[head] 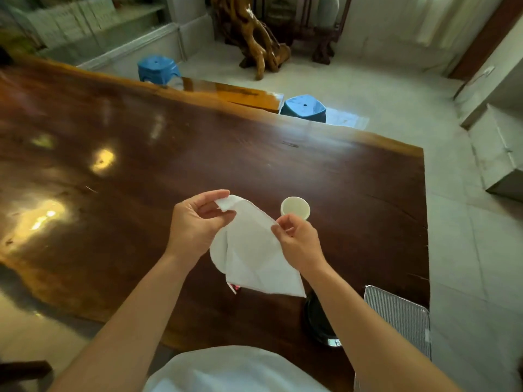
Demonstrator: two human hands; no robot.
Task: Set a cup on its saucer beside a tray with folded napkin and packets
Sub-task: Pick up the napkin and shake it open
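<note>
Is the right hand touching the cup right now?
Apart. The head view shows the right hand pinching the napkin, with dark table visible between its fingers and the cup.

You see soft daylight from the far windows, with bright yellow glare patches on the glossy table (pixel 119 154) at left. The wide lens bends the edges, and the background is slightly blurred.

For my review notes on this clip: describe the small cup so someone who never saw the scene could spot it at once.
Start at the big dark wooden table and find the white napkin that the left hand and right hand hold above it. The cup stands on the bare wood just beyond the right hand. It is the only small, round, pale, open-topped thing there; no saucer shows under it.
</note>
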